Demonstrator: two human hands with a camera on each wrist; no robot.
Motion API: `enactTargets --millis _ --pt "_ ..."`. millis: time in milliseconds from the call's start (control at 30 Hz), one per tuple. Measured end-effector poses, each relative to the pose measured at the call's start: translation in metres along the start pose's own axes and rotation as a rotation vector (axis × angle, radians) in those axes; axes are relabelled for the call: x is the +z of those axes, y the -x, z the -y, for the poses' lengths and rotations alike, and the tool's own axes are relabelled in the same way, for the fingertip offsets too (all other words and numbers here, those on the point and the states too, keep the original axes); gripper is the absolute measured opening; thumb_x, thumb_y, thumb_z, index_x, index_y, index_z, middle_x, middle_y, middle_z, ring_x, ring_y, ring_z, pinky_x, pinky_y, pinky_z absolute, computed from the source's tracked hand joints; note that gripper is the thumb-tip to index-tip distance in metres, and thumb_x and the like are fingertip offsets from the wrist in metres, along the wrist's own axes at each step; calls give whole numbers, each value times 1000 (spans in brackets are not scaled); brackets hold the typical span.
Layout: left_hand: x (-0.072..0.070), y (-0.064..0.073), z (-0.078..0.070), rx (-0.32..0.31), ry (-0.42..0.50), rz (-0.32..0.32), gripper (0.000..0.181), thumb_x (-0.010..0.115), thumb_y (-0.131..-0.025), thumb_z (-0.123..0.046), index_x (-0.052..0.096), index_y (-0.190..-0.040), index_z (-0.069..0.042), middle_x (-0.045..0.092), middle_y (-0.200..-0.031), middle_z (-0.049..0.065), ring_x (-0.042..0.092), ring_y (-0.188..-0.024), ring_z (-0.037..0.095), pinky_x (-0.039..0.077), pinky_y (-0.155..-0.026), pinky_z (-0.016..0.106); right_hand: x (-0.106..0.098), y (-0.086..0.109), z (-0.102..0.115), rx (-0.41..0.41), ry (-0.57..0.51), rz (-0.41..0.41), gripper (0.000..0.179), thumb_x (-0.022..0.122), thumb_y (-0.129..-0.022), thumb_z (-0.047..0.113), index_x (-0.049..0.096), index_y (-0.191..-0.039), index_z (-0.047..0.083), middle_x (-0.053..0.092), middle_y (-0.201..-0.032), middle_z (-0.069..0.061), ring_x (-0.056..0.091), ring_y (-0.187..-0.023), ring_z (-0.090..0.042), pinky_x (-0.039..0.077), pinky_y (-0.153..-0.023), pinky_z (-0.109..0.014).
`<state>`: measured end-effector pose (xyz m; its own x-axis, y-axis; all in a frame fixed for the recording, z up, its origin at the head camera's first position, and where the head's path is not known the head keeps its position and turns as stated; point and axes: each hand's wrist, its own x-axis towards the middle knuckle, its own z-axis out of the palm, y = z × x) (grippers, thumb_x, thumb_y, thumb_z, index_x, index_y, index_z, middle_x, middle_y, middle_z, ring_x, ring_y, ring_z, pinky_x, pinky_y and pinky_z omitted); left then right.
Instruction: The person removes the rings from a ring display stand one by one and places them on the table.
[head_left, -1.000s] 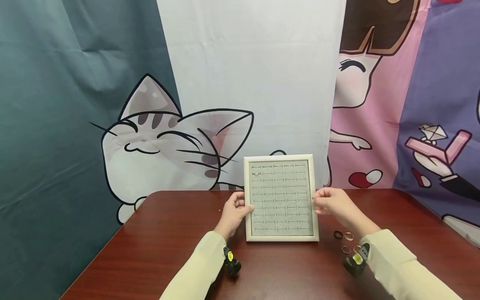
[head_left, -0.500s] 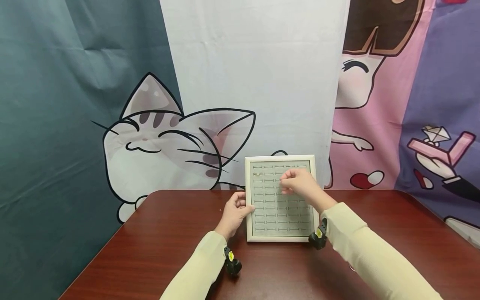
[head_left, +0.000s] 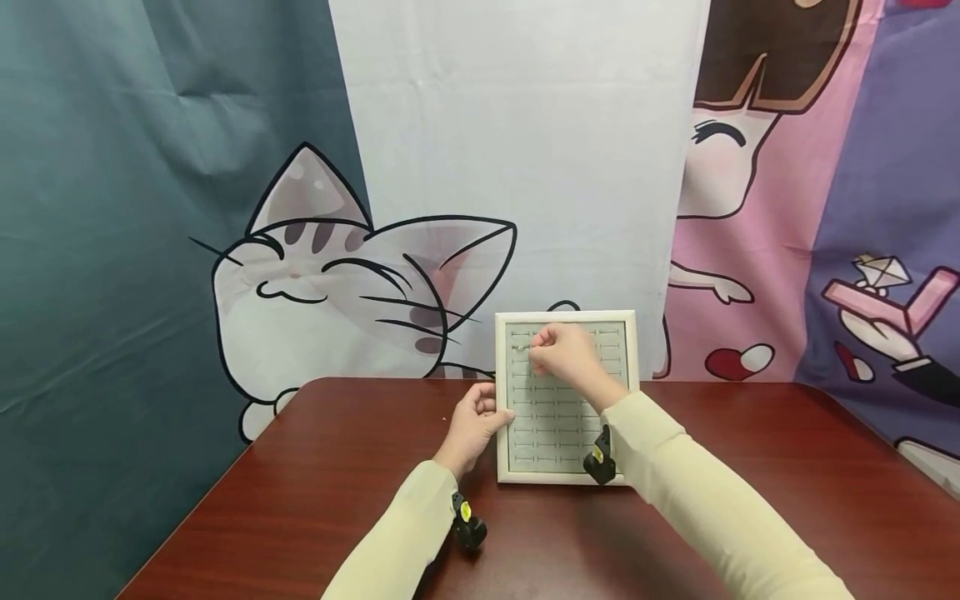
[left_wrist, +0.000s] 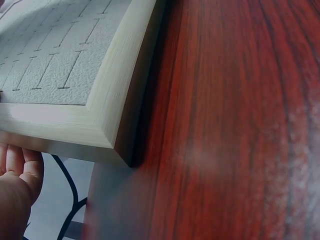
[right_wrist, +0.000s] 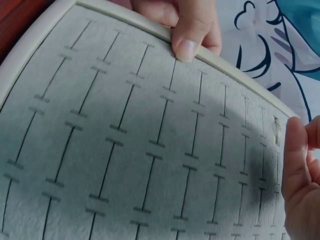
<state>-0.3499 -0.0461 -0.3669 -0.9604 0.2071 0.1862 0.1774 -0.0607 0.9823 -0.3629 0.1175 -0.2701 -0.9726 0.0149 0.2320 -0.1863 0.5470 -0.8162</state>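
A framed ring display board (head_left: 572,433), grey with rows of slits and a pale rim, stands upright on the table. My left hand (head_left: 470,427) grips its left edge, thumb on the front and fingers behind. In the right wrist view the left thumb (right_wrist: 187,49) presses on the rim. A ring (right_wrist: 278,131) sits in a slit near the board's upper left corner. Beside that ring, my right hand (head_left: 567,354) is at the board's face with thumb and fingertips drawn together. Whether something small is between them is hidden.
The reddish-brown wooden table (head_left: 360,467) extends around the board. A printed cartoon curtain (head_left: 450,125) hangs behind it. In the left wrist view, a black cable (left_wrist: 70,185) shows beyond the table edge.
My right hand has moved left from the board's right edge across its face to the upper left, near the ring. Its sleeve now hides the loose rings on the table. The left hand keeps its hold.
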Motion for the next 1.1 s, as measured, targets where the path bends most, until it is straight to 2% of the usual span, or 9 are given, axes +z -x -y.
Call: enactTargets --millis 200,533,833,1100 --pt "1 3 -2 2 7 5 40 61 -78 4 47 -115 1 63 -91 11 62 -75 9 51 -70 27 8 -4 2 -2 -38 -10 11 55 -71 2 60 -81 3 63 -76 -8 61 -55 -9 53 -55 -24" --pt "1 0 -3 14 34 11 40 61 -77 5 47 -115 1 63 -89 8 62 -76 9 50 -69 25 16 -7 3 -97 105 -64 7 58 -70 2 59 -76 6 62 -62 -4 56 -49 -11 43 -47 -21" --pt "0 2 -1 5 13 9 39 61 -78 4 47 -115 2 63 -89 7 62 -75 9 51 -72 28 21 -3 5 -101 133 -85 7 60 -71 4 61 -78 3 63 -63 -5 56 -49 -10 44 -48 -21" --pt "-3 -10 18 1 45 0 42 63 -77 3 47 -116 -1 63 -90 8 63 -76 9 51 -70 26 25 -5 7 -126 210 -105 6 59 -71 3 60 -77 5 62 -61 -4 54 -49 -11 41 -46 -20"
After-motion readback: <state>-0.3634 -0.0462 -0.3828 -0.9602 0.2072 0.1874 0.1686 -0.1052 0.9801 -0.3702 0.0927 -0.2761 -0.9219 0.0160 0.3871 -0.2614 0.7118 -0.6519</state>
